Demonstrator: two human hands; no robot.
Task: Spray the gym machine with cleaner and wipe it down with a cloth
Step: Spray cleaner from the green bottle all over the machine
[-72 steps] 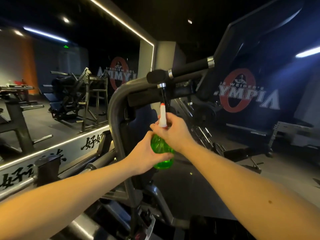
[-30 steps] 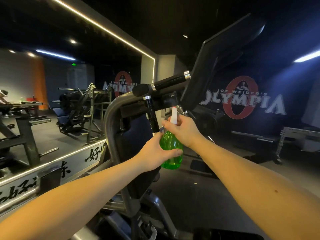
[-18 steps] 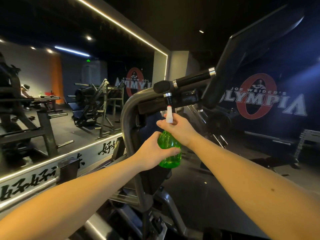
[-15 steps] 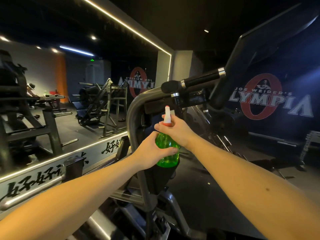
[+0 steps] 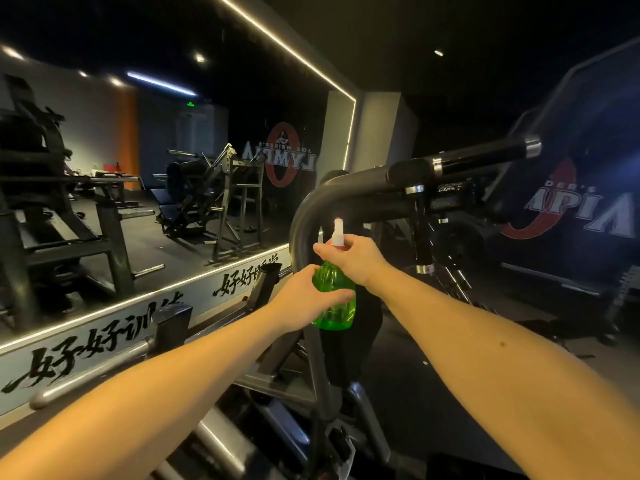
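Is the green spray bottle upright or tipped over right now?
Upright: the green plastic spray bottle stands with its white nozzle pointing up, base down.

Upright green spray bottle (image 5: 333, 299), held before gym machine (image 5: 349, 199)

On the wall (image 5: 588, 261) to the right, a logo (image 5: 575, 213) with a red ring shows the cut-off white letters "DER'S" above "PIA". The mirror (image 5: 138, 216) reflects the same logo, the mirrored logo (image 5: 282, 157) reading "JOE WEIDER'S OLYMPIA" backwards. The white band (image 5: 201, 295) under the mirror bears black brush characters (image 5: 86, 344), "好好训" and then one partly hidden. "好好" appears again further along.
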